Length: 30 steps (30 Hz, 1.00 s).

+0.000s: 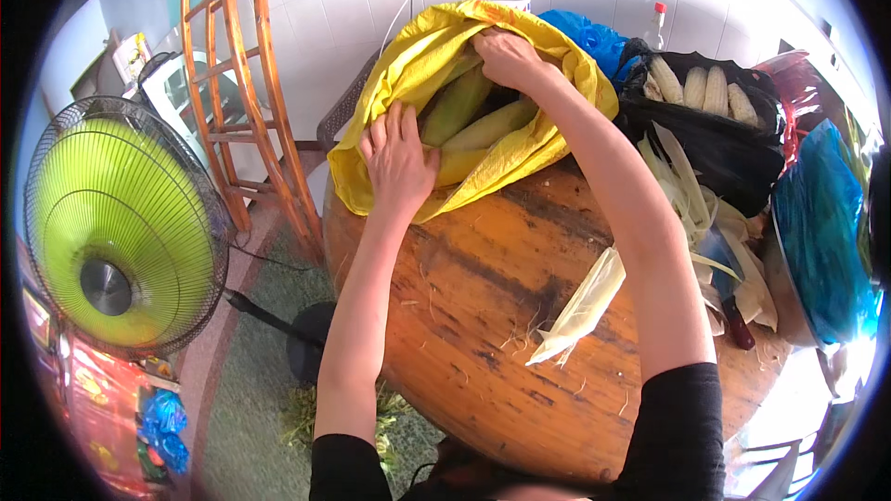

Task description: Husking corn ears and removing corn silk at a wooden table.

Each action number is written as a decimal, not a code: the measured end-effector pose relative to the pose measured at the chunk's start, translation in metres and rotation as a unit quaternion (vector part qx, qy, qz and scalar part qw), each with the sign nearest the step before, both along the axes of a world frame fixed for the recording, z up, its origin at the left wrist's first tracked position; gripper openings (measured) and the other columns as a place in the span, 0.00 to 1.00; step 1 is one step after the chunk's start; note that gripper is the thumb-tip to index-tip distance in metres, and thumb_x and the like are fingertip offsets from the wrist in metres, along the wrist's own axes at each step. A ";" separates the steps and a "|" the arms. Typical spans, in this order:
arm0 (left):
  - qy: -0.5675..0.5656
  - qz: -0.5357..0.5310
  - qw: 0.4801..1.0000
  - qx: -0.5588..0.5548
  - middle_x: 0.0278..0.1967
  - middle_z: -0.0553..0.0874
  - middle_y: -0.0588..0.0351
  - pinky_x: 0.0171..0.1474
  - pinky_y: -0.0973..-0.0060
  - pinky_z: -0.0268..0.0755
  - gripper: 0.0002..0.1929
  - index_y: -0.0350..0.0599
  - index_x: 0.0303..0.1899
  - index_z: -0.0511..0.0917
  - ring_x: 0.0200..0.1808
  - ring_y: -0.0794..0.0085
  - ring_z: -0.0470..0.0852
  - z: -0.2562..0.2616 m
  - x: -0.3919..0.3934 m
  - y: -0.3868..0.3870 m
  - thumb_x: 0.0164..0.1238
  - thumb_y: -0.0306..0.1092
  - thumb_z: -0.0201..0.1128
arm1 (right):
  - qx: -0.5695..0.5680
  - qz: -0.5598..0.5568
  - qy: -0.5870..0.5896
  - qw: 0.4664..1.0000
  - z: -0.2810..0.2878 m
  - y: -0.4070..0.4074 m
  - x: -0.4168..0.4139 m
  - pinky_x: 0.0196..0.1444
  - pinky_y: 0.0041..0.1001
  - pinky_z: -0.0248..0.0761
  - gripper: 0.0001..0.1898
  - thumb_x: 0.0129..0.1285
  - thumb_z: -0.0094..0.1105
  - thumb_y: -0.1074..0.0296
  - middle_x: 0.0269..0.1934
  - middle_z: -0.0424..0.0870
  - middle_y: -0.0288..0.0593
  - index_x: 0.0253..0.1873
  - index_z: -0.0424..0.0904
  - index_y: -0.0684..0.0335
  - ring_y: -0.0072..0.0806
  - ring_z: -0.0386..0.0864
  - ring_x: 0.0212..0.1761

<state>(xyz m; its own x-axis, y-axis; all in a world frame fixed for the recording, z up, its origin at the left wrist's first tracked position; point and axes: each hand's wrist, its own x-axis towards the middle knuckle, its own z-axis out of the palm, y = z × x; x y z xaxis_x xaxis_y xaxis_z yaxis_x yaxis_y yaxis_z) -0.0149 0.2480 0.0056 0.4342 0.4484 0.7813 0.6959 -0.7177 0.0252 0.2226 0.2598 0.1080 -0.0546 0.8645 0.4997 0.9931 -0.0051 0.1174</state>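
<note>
A yellow woven sack [543, 160] stands with its mouth spread wide at the far side of the round wooden table [459, 306]. Inside it lie several ears of corn in green husks [459, 108]. At the near left of the mouth, my left hand [404, 163] holds a fold of the sack, thumb toward the corn. My right hand [505, 59] reaches across to the far side of the mouth, its fingers curled at the yellow fabric; the fingertips are partly hidden. A pale corn husk [585, 306] lies on the tabletop below my right forearm.
Peeled corn cobs [703, 90] rest in a black plastic bag [696, 139] at the right. Near it lie loose husks [686, 188] and a knife with a dark red handle [738, 323]. A green fan [125, 236] and a wooden ladder [240, 76] stand at left.
</note>
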 end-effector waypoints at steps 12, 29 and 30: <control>-0.026 -0.024 0.998 0.051 0.50 0.76 0.50 0.57 0.60 0.60 0.22 0.42 0.53 0.80 0.54 0.58 0.71 -0.015 -0.008 -0.001 0.61 0.42 0.69 | 0.170 0.014 -0.137 0.976 -0.048 -0.048 -0.012 0.51 0.37 0.76 0.23 0.53 0.68 0.60 0.56 0.73 0.52 0.51 0.76 0.65 0.45 0.75 0.59; -0.017 -0.021 1.000 0.009 0.28 0.85 0.53 0.58 0.54 0.55 0.13 0.42 0.28 0.85 0.45 0.64 0.77 -0.026 -0.001 -0.001 0.63 0.42 0.66 | 0.048 -0.145 0.187 0.971 -0.079 -0.387 -0.045 0.36 0.46 0.76 0.29 0.68 0.62 0.55 0.32 0.84 0.61 0.63 0.63 0.69 0.56 0.83 0.30; -0.012 -0.008 1.000 0.012 0.29 0.85 0.53 0.58 0.54 0.55 0.14 0.42 0.28 0.85 0.46 0.63 0.77 -0.027 -0.001 -0.002 0.64 0.43 0.66 | 0.048 -0.145 0.188 0.970 -0.083 -0.393 -0.042 0.36 0.46 0.76 0.29 0.68 0.62 0.55 0.32 0.84 0.61 0.63 0.63 0.69 0.56 0.83 0.30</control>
<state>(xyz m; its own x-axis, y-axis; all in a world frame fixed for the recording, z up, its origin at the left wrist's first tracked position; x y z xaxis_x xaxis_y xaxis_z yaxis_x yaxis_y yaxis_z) -0.0160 0.2458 -0.0211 0.4216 0.4226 0.8023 0.6838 -0.7293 0.0248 0.1808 -0.1330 0.0246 0.3857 0.7652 0.5154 0.9207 -0.2837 -0.2678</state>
